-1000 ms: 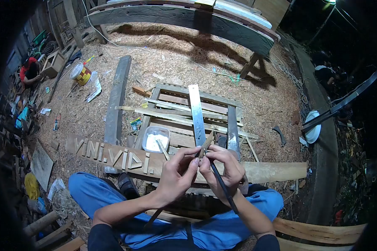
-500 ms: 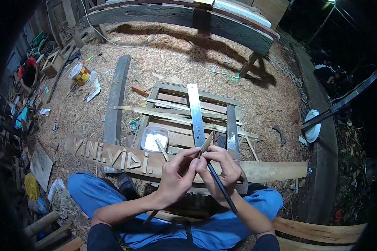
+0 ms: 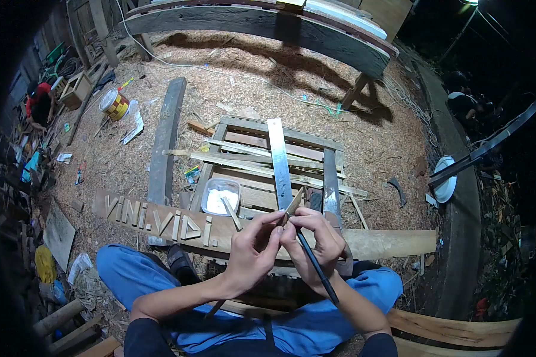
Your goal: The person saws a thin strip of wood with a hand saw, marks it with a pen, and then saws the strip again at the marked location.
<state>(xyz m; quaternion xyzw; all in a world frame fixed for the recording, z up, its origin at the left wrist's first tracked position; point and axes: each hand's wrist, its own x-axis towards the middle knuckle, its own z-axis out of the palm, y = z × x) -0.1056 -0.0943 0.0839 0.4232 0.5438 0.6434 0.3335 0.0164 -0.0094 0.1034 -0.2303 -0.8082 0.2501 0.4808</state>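
Observation:
My left hand (image 3: 251, 253) is closed, its thumb and forefinger pinching a small pointed wood strip (image 3: 295, 201). Meeting it fingertip to fingertip, my right hand (image 3: 317, 243) is closed on a slim black pencil-like tool (image 3: 313, 262), whose back end points down toward my lap. The tool's tip is hidden among the fingers, close to the strip. Below both hands lies a long curved board (image 3: 387, 243) bearing raised wooden letters (image 3: 184, 228) that read "VINI.VIDI.". Behind the fingers, a flat metal blade (image 3: 279, 160) lies pointing away from me.
A white tub (image 3: 221, 189) of white paste, with a stick (image 3: 231, 213) in it, stands left of the blade. Under them is a slatted wooden frame (image 3: 250, 124). A beam (image 3: 168, 137) lies left on the shavings. Other people (image 3: 40, 106) are at the far sides.
Almost nothing differs. Both hands keep the same hold on the strip and the black tool, with only a very slight shift of the fingers.

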